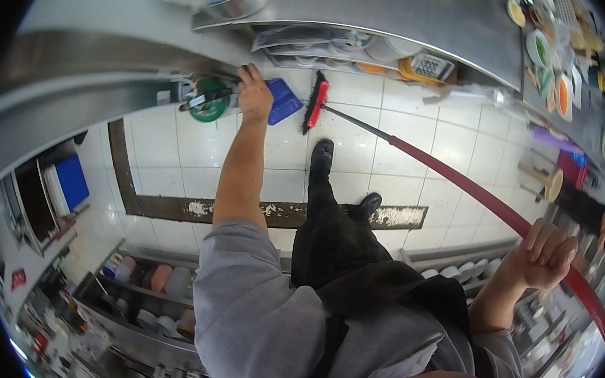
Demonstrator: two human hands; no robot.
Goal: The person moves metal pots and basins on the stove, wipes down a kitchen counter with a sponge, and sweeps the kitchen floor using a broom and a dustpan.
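My left hand (255, 93) reaches down, its fingers closed at the dustpan (283, 101), whose blue pan lies flat near the tiles. A black bar with a white label extends from the hand to the left, over a round green container (209, 108). My right hand (546, 255) is wrapped round the upper red handle of a broom (458, 180). The broom's red head with dark bristles rests on the floor, a short gap right of the dustpan. What lies under my left palm is hidden.
A steel counter (401, 3) with a loaded lower shelf runs along the top; a grater (431, 67) sits on that shelf. Food bowls (539, 48) stand at right. A dark, worn strip (290, 215) crosses the white tiles by my shoes. Another person (592, 216) is at far right.
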